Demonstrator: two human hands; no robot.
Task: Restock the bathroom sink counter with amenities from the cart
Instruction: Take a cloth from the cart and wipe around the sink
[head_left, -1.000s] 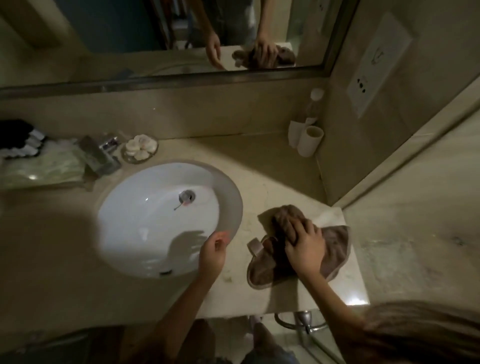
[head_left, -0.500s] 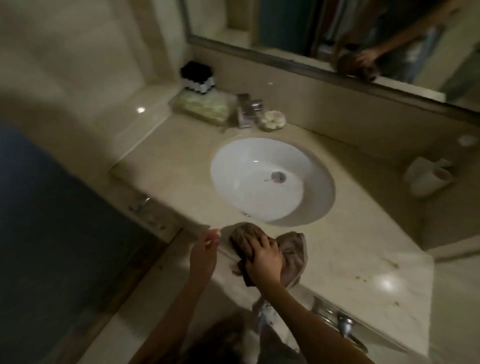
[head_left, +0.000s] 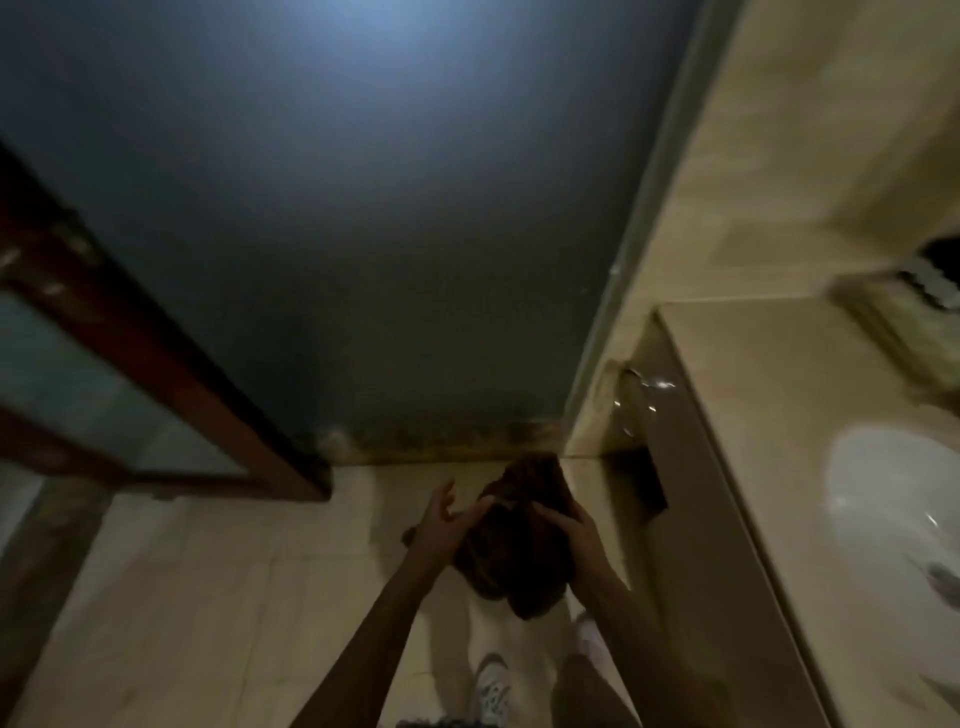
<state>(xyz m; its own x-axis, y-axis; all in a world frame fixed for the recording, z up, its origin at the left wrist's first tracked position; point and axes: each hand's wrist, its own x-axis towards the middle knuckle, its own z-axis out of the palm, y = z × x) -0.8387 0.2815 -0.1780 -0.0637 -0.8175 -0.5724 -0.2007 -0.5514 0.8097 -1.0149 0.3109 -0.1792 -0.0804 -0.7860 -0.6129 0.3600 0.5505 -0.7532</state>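
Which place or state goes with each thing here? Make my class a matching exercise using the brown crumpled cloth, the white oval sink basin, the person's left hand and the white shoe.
Things:
1. brown crumpled cloth
2. white oval sink basin
3. left hand
4. white shoe

Places or states:
a. set in the beige counter, at the right edge
b. fingers spread, next to the cloth
c. on the tiled floor, at the bottom
d. gripped by the right hand, above the floor

Pairs: 1-d, 2-a, 3-b, 4-c.
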